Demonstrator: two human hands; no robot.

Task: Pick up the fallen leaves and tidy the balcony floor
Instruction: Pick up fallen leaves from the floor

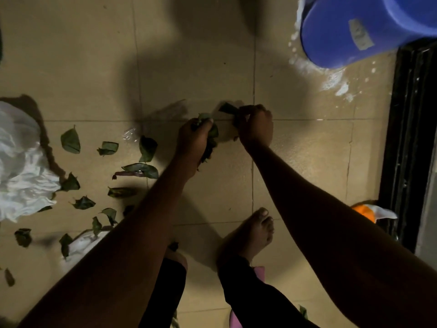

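Several dark green fallen leaves [144, 170] lie scattered on the beige tiled floor [78, 67] at the left. My left hand [192, 144] is closed around a bunch of leaves [211, 136] above the floor's middle. Just to its right, my right hand [256, 127] pinches a single dark leaf [228, 108] between its fingertips, low over the tile. Both forearms reach forward from the bottom of the view and hide part of the floor.
A crumpled white plastic bag [20, 166] lies at the left edge among the leaves. A blue bucket [359, 29] stands at the top right with white foam [335, 84] around it. A dark door frame [406, 138] runs down the right. My bare foot [255, 233] stands below the hands.
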